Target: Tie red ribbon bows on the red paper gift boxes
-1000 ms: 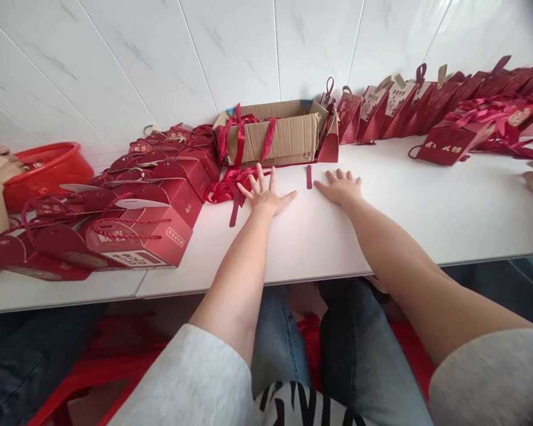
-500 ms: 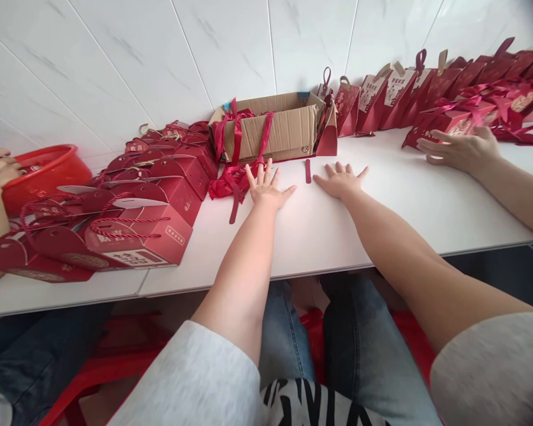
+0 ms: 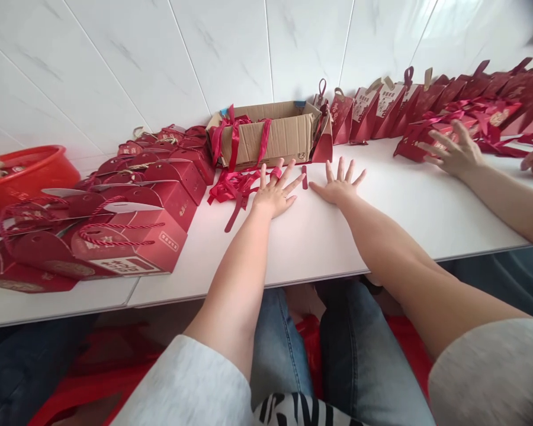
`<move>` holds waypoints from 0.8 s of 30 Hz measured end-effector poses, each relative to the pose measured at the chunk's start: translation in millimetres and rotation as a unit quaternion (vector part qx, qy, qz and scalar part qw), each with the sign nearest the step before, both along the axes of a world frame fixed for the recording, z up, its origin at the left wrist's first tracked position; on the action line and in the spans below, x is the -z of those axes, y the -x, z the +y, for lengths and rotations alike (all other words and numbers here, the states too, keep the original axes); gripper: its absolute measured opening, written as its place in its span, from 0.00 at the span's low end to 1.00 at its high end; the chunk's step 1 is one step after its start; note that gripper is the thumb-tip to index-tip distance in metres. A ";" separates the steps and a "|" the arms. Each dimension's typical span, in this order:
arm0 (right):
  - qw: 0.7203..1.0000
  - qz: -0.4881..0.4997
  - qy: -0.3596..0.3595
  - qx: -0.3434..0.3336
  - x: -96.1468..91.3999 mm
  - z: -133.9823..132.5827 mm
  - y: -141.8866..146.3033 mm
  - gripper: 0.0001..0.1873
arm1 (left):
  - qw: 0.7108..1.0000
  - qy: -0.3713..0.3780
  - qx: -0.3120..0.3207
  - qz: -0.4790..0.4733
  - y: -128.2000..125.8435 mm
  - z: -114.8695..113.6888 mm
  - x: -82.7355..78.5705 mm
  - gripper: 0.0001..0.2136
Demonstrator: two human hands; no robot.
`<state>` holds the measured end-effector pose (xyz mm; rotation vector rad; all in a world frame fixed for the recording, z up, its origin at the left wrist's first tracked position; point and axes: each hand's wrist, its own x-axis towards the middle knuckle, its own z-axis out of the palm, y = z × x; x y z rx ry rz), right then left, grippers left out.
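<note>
My left hand (image 3: 275, 192) is spread over the white table (image 3: 302, 242), palm down, holding nothing. Just left of it lies a loose bunch of red ribbon (image 3: 233, 186), with a dark red strip (image 3: 234, 214) trailing from it. My right hand (image 3: 339, 184) is likewise flat with fingers fanned out and has nothing in it. A short dark red strip (image 3: 304, 177) lies on the table between my two hands. Beyond them stands an open cardboard box (image 3: 288, 139), red ribbons hanging over its front wall.
Red gift boxes with cord handles (image 3: 133, 236) crowd the left. Behind them is a red plastic basin (image 3: 31, 171) with a person's hand at it. Upright red boxes (image 3: 364, 115) line the wall at right. Another person's hand (image 3: 459, 155) is near a ribboned box (image 3: 420, 139).
My left hand has shifted slightly right and its fingers spread wider. My right hand's fingers have fanned out more. The co-worker's hand at right has lifted and opened; the view has moved a little.
</note>
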<state>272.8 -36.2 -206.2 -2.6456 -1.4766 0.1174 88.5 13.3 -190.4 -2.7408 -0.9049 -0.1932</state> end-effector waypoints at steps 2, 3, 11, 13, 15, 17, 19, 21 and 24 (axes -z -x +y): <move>1.000 -0.001 0.006 0.004 0.5 1.9 -0.8 0.49 | 1.000 0.019 -0.024 0.004 -1.6 4.8 1.0 0.29; 1.000 -0.001 0.007 0.004 0.7 2.5 -1.1 0.49 | 0.999 0.027 -0.042 0.002 -2.2 6.4 1.5 0.30; 1.000 0.000 0.012 0.002 0.6 1.8 -1.8 0.48 | 0.961 0.113 -0.237 -0.082 -0.9 6.5 5.1 0.46; 1.000 0.003 0.013 0.005 -0.2 1.1 -1.1 0.49 | 0.952 0.127 -0.263 -0.094 -0.8 5.9 5.0 0.47; 1.000 0.004 0.014 0.005 -1.2 0.4 -0.4 0.49 | 0.943 0.133 -0.288 -0.105 -1.2 5.6 4.4 0.48; 1.000 0.003 0.016 0.008 -2.1 0.2 0.1 0.48 | 0.933 0.133 -0.314 -0.120 -2.2 6.2 3.7 0.47; 1.000 0.012 0.023 0.015 -2.9 1.0 -0.1 0.48 | 0.920 0.134 -0.342 -0.137 -3.4 7.8 3.4 0.47; 0.998 0.033 0.035 0.027 -3.8 2.9 -0.6 0.49 | 0.905 0.142 -0.371 -0.152 -4.7 10.8 3.8 0.47; 0.995 0.066 0.061 0.046 -7.0 7.0 -1.0 0.51 | 0.885 0.160 -0.403 -0.169 -6.8 16.3 4.9 0.49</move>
